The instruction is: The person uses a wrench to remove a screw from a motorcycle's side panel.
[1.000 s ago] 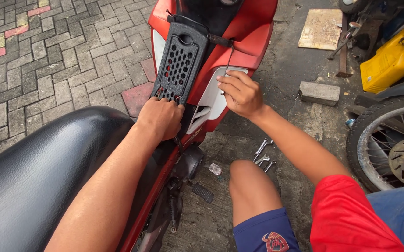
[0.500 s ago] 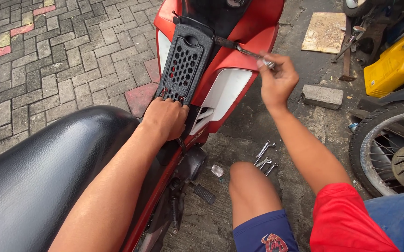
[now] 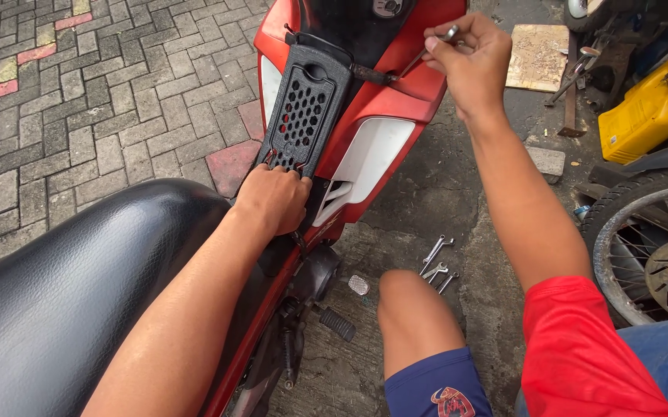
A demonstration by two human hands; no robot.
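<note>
Far left: grey paving bricks (image 3: 79, 116) with a few red and yellow ones. Near left: the black motorcycle seat (image 3: 64, 293), my left forearm lying across it.

My left hand (image 3: 274, 202) rests palm down at the near edge of the black perforated panel (image 3: 303, 112), fingers curled onto its lower rim; grip closed on the panel edge. The panel lies along the middle of the red motorcycle body (image 3: 396, 93), with a white side panel (image 3: 365, 158) just right of it.

My right hand (image 3: 469, 58) is farther off, above the red body; grip closed around a slim metal tool (image 3: 419, 55) whose tip points left toward the panel's far right corner. Whether the tip touches, I cannot tell.

On the concrete ground (image 3: 442, 201), right of the foot peg (image 3: 338, 324), small wrenches (image 3: 436, 262) lie near my bare knee (image 3: 407, 301). Far right: a yellow container (image 3: 647, 108) and a spoked wheel (image 3: 651, 255).
</note>
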